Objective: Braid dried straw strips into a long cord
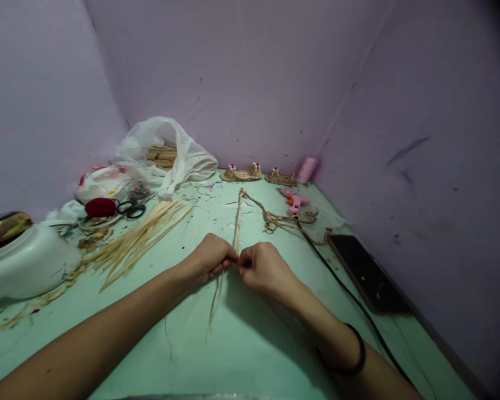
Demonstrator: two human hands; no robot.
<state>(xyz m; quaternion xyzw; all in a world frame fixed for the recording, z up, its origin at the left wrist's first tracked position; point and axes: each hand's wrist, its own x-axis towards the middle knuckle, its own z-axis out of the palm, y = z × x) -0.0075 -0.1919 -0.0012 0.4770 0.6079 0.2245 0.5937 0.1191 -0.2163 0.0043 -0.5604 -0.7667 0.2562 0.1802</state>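
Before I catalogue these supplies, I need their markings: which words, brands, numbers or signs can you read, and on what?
No text can be read.
Glue gun: dark mark, too small to make out.
White container: faint blue marks, not readable.
Phone: none readable.

There is one camera, and it is worn on the head of the person. From there it looks forward and downward across the green table (275,344). The left arm (108,328) enters from the lower left, the right arm (329,328) from the lower right. The left hand (208,256) and the right hand (269,272) meet a little below the middle of the view, quite near to the camera. The view is wide: it reaches the back wall (241,72), farther away, and also includes the left wall (33,100) and the right wall (441,122). The upper right corner is dark.
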